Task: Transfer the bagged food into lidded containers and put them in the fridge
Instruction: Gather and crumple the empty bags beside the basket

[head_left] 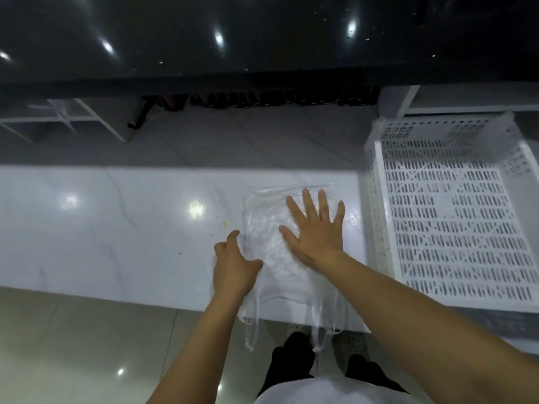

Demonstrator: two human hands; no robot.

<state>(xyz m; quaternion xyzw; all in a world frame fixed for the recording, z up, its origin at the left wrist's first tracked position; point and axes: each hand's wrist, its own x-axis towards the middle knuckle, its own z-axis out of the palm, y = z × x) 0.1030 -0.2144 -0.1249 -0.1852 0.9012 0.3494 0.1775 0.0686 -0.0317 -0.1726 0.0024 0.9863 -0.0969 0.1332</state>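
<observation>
An emptied-looking plastic bag [271, 246] lies at the table's [116, 228] near edge; right hand [316, 231] presses it, fingers spread; left hand [233, 268] pinches its side, seemingly; next, fold it.

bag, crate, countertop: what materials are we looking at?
Bag: thin clear plastic film; crinkled, see-through, limp handles hanging off the edge.
Crate: white rigid plastic, probably moulded; regular slots, matte.
Countertop: polished white marble or a stone look-alike; faint grey veins, sharp lamp reflections.
</observation>
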